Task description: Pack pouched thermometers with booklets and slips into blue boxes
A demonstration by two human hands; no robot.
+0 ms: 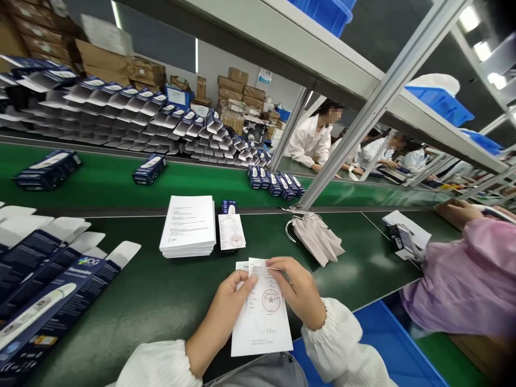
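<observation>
**Both hands on a stamped slip at the packing bench**

You are holding a white slip with a red round stamp (263, 314) over the green bench (161, 295). Your left hand (226, 306) is pinching its upper left edge, and your right hand (298, 290) is gripping its upper right corner. Beyond the slip, a stack of white leaflets (188, 226) is lying, with a smaller pile of stamped slips (231, 232) just right of that stack. Left of the stack, open dark blue cartons (52, 290) are sitting fanned out. Right of it, a grey pouch (318, 236) is resting, and a co-worker's pink sleeve (471, 274) is reaching in further right.
</observation>
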